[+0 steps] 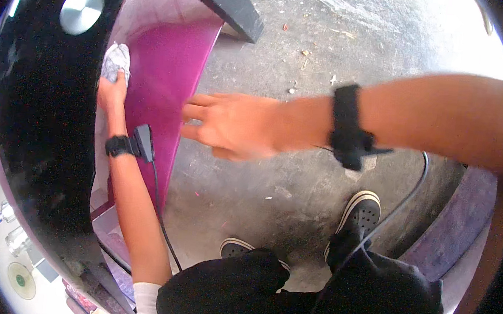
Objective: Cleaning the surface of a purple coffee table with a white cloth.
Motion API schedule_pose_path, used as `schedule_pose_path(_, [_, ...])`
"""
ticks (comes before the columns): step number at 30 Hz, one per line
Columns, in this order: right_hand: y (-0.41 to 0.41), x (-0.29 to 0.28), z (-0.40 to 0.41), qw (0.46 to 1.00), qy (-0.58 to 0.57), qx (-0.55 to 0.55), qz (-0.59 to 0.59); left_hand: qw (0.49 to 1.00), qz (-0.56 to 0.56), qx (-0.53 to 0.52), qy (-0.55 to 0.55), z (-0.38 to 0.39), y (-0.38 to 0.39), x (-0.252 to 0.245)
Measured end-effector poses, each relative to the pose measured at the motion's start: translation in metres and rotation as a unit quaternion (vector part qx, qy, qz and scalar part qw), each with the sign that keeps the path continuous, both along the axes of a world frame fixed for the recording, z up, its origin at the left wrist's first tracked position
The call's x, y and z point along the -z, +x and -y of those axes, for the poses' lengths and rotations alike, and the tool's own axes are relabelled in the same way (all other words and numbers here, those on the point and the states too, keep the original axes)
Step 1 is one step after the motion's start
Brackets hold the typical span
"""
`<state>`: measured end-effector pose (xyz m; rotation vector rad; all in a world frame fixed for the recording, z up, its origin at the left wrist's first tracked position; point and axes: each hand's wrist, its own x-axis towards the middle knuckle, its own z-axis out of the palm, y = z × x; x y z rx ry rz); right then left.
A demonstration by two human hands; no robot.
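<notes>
My left hand (112, 95) grips a crumpled white-and-grey cloth (117, 62). It reaches under the edge of a glossy black tabletop (54, 108), over a magenta lower shelf (161, 64) of the same table. Part of that hand is hidden by the black edge. My right hand (232, 124) is slightly blurred, its back towards me and its fingers a little apart. Nothing shows in it. Its fingertips are at the shelf's outer edge; whether they touch it I cannot tell. Both wrists wear black straps, and a dark device (145, 142) sits on the left one.
A dark table leg (229, 2) slants down to the concrete floor (247, 206), where small scraps lie. Cables (409, 197) run by my legs. A purple upholstered seat (443, 223) curves along the right. A silver disc (82, 10) marks the tabletop. Beyond it stands a fan (21, 280).
</notes>
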<state>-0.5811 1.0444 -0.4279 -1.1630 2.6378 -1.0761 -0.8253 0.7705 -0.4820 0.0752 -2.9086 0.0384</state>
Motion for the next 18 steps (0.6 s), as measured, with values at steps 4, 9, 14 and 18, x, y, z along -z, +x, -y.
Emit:
schedule_pose_path(4, [0.03,0.02,-0.033,0.991,-0.089,0.089,0.042,0.999,0.027,0.004,-0.016,-0.045,-0.055,-0.008])
schedule_pose_path(9, [0.027,0.013,-0.031,0.983,-0.125,0.061,0.118,0.991,-0.02,0.129,-0.025,-0.093,-0.031,-0.024])
schedule_pose_path(14, [0.011,0.002,-0.023,0.976,-0.172,0.082,0.11,0.94,0.004,0.34,0.035,-0.132,0.046,-0.058])
schedule_pose_path(18, [0.003,0.007,-0.003,0.964,-0.228,0.101,0.089,0.888,0.129,0.418,0.14,-0.138,0.091,-0.063])
